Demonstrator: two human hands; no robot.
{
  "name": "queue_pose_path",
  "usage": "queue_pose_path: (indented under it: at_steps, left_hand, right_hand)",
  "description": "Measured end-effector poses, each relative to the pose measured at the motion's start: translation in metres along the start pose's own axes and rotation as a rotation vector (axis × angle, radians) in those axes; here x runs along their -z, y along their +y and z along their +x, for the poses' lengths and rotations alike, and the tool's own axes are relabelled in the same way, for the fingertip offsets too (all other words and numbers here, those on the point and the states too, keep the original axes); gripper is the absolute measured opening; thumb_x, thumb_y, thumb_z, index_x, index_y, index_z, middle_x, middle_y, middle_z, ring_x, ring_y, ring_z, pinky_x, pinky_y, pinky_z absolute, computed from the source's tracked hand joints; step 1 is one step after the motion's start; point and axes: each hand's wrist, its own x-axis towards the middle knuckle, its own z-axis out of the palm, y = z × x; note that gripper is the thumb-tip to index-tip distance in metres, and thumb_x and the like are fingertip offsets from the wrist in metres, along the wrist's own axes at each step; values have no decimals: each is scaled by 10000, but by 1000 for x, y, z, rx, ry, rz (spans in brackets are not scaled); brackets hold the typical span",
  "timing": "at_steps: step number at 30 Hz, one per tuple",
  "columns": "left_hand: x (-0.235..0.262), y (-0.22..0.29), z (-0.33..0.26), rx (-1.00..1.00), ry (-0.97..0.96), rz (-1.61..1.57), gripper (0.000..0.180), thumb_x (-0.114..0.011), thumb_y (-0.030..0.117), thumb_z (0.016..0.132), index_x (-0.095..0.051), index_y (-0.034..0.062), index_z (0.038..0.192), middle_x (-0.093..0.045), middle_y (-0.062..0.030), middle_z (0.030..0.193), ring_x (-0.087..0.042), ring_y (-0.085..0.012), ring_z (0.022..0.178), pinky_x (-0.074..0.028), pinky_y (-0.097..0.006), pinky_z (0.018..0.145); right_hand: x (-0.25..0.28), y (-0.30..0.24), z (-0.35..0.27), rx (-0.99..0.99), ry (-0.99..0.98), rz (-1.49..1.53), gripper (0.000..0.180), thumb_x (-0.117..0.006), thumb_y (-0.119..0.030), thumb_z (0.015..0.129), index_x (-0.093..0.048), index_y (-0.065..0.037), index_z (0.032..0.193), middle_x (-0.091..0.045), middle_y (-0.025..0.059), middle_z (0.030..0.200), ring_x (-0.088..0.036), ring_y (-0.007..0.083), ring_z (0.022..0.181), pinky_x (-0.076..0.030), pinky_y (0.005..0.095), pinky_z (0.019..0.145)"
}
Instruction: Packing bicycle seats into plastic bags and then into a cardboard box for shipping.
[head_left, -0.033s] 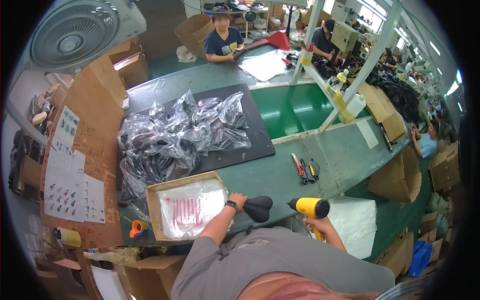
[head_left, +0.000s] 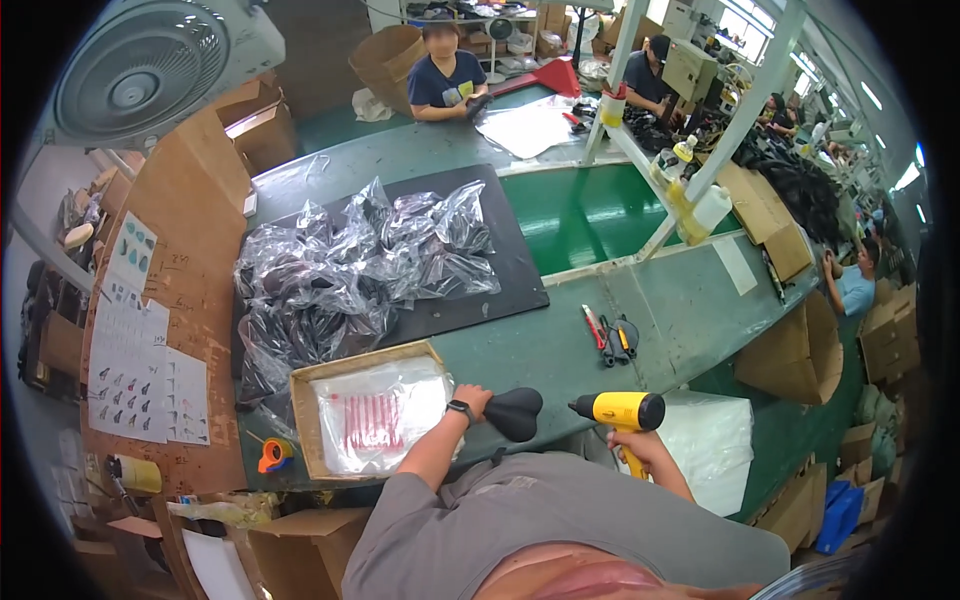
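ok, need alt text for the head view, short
Seen from above, a person's left hand holds a black bicycle saddle while the right hand grips a yellow heat gun aimed at it, over a green workbench. Left of them sit a shallow cardboard tray of clear bags and a pile of plastic-wrapped black saddles.

A heap of clear plastic bags (head_left: 350, 275) sprawls over the black mat (head_left: 515, 275) at centre, a shallow cardboard tray (head_left: 305, 420) just below at seven o'clock, pliers and cutters (head_left: 612, 337) at three, an orange tape roll (head_left: 273, 456) at eight, a fan (head_left: 140, 65) up at eleven
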Motion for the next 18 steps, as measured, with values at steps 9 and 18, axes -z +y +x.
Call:
queue_pose_path:
  at_steps: [9, 18]
  left_hand:
    - [2, 23, -26, 169, 92, -127, 727, -875, 394, 749, -590, 178, 1382, -694, -148, 1146, -675, -364, 1089, -548, -502, 917]
    - [-7, 9, -33, 38, 131, -236, 764, -857, 362, 811, -532, 199, 1483, -688, -113, 1213, -683, -338, 1095, -559, -470, 907]
  right_hand:
    - [35, -5, 50, 56, 32, -290, 208, -797, -151, 871, -690, -36, 1008, -703, 37, 776, -574, 106, 515, -478, 287, 474]
    - [-10, -21, 28, 9, -1, -133, 286, -794, -163, 873, -679, -55, 1112, -713, 27, 812, -582, 92, 552, -469, 272, 498]
